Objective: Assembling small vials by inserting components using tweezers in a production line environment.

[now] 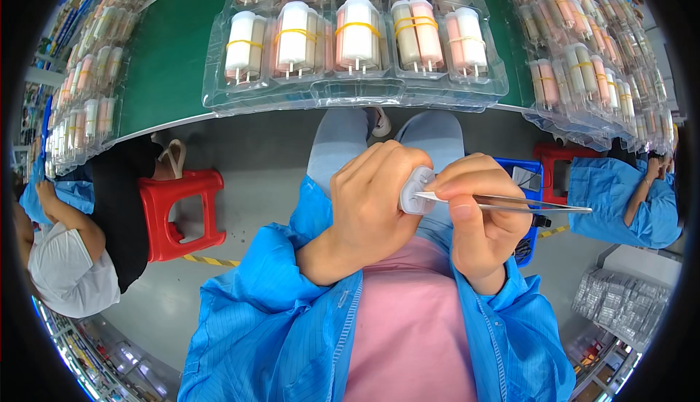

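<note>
steadying a pale grey piece [415, 192], the left hand [375, 201] has its fingers curled snugly around it, only the end face peeking out at that hand's three o'clock! next door, at three o'clock from the left, the right hand [485, 209] pinches slim metal tweezers [580, 209] between thumb and fingers, back end pointing to three, tips aimed at nine, right over that face. touching, or just off it? one cannot tell from here, nor whether the tips grip anything.

delicate stuff, this: it likely calls for a firm but gentle left grip, the face turned squarely to the tips, and small finger moves rather than a swing of the wrist. resting one hand lightly against the other should calm any tremble; pressing too hard could mark the face or send a tip skidding into the left fingers.

and up at twelve o'clock, well apart, a clear plastic tray [357, 94] of banded cylinders [356, 48] sits on the green table [168, 74].
</note>
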### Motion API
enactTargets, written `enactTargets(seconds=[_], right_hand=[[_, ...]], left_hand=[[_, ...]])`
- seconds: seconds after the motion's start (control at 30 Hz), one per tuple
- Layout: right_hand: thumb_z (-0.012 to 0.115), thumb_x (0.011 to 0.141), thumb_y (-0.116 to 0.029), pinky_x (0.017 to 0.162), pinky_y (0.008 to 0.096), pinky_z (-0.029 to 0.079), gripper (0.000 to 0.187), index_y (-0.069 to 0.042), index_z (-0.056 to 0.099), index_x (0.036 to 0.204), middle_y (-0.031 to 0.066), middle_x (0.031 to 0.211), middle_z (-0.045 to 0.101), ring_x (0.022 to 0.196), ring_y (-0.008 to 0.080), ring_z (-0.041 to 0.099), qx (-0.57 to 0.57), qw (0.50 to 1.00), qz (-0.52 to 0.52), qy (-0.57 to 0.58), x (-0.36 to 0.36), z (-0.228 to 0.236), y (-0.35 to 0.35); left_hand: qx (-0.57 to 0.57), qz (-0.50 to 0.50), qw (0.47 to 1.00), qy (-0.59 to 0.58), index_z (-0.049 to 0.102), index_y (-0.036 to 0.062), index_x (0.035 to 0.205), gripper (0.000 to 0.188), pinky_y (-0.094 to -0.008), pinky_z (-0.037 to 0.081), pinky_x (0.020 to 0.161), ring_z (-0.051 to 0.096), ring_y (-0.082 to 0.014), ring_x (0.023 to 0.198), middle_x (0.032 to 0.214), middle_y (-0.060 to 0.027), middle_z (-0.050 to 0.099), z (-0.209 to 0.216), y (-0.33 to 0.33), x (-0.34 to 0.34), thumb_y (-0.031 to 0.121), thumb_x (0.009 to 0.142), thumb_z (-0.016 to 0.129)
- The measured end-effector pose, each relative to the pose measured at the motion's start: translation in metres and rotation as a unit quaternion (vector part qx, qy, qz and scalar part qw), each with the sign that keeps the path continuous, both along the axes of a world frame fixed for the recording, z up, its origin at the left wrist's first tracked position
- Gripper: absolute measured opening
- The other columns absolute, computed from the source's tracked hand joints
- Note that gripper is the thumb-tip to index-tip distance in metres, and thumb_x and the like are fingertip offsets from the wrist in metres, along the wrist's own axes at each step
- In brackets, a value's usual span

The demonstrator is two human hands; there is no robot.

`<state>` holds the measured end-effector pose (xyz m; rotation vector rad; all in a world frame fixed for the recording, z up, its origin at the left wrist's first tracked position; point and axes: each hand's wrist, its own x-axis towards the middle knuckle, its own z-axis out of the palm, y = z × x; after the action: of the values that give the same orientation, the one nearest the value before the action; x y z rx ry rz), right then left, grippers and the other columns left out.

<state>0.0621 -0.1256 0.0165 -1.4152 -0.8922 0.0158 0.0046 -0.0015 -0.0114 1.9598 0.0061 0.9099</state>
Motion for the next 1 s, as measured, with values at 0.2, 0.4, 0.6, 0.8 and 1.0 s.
enactTargets(seconds=[0.2, 0.4, 0.6, 0.8, 1.0], right_hand=[[0.069, 0.078, -0.003, 0.060, 0.0281, 0.048, 0.010, 0.001, 0.065, 0.086, 0.0140, 0.081, 0.066, 0.068, 0.0209, 0.061, -0.013, 1.000, -0.008, -0.013, 0.001, 0.002, 0.002], [0.071, 0.074, -0.003, 0.059, 0.0297, 0.048, 0.010, -0.001, 0.066, 0.082, 0.0120, 0.077, 0.065, 0.066, 0.0237, 0.061, -0.057, 0.997, -0.021, -0.058, 0.000, 0.010, 0.004], [0.071, 0.072, -0.003, 0.059, 0.0302, 0.047, 0.009, -0.001, 0.065, 0.079, 0.0110, 0.075, 0.065, 0.066, 0.0242, 0.061, -0.083, 0.995, -0.023, -0.048, -0.001, 0.016, 0.003], [0.070, 0.073, -0.002, 0.058, 0.0308, 0.046, 0.009, -0.001, 0.065, 0.079, 0.0113, 0.073, 0.064, 0.064, 0.0245, 0.060, -0.133, 0.989, -0.015, -0.063, 0.004, 0.027, 0.005], [0.067, 0.077, -0.002, 0.061, 0.0295, 0.048, 0.008, 0.002, 0.066, 0.084, 0.0139, 0.078, 0.065, 0.068, 0.0224, 0.061, -0.060, 0.998, -0.003, -0.006, 0.002, 0.018, 0.002]], left_hand=[[0.008, 0.003, 1.000, 0.010, 0.056, 0.0052, 0.082, 0.025, -0.0356, 0.043, 0.050, 0.055, -0.0274, 0.059, 0.070, -0.0076, 0.055, -0.002, 0.000, -0.001, 0.001, 0.063, 0.071], [0.052, 0.017, 0.998, -0.005, 0.055, 0.0052, 0.081, 0.022, -0.0357, 0.042, 0.049, 0.054, -0.0269, 0.058, 0.068, -0.0075, 0.053, -0.002, 0.003, 0.001, 0.002, 0.064, 0.070], [0.103, 0.026, 0.994, -0.016, 0.055, 0.0060, 0.080, 0.024, -0.0342, 0.038, 0.048, 0.053, -0.0243, 0.057, 0.067, -0.0061, 0.051, -0.007, 0.005, 0.001, 0.004, 0.061, 0.069], [0.207, 0.071, 0.976, -0.008, 0.055, 0.0066, 0.081, 0.030, -0.0325, 0.034, 0.048, 0.049, -0.0223, 0.056, 0.066, -0.0049, 0.047, -0.010, 0.008, 0.001, 0.008, 0.054, 0.069], [0.105, 0.033, 0.994, -0.016, 0.056, 0.0061, 0.080, 0.025, -0.0344, 0.037, 0.048, 0.052, -0.0248, 0.056, 0.067, -0.0062, 0.052, -0.008, 0.007, 0.002, 0.003, 0.059, 0.069]])
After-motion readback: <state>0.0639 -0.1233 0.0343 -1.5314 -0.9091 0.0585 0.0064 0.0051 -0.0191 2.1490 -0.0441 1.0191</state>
